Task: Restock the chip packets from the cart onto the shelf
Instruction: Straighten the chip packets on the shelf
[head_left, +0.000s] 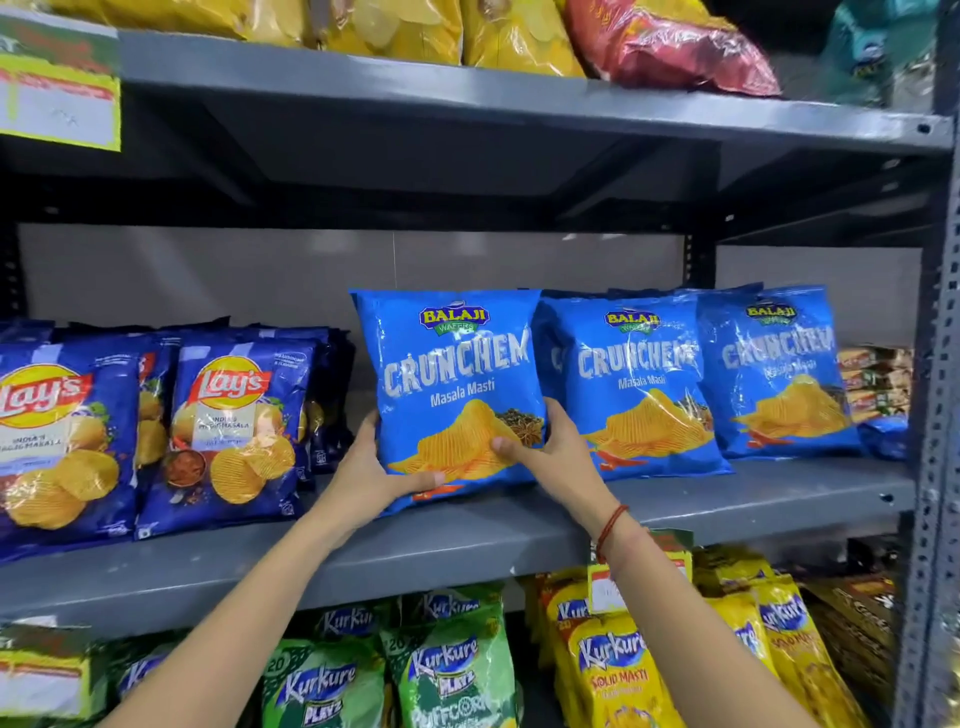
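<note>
A bright blue Crunchem chip packet stands upright on the grey middle shelf, and both my hands hold its lower part. My left hand grips the bottom left corner. My right hand clasps the bottom right edge, thumb on the front. Two more blue Crunchem packets stand in a row to its right, the nearer one touching the held packet. No cart is in view.
Dark blue Lay's packets fill the left of the same shelf, with a gap between them and the held packet. Yellow and red packets lie on the shelf above. Green and yellow Kurkure packets sit below. A metal upright bounds the right.
</note>
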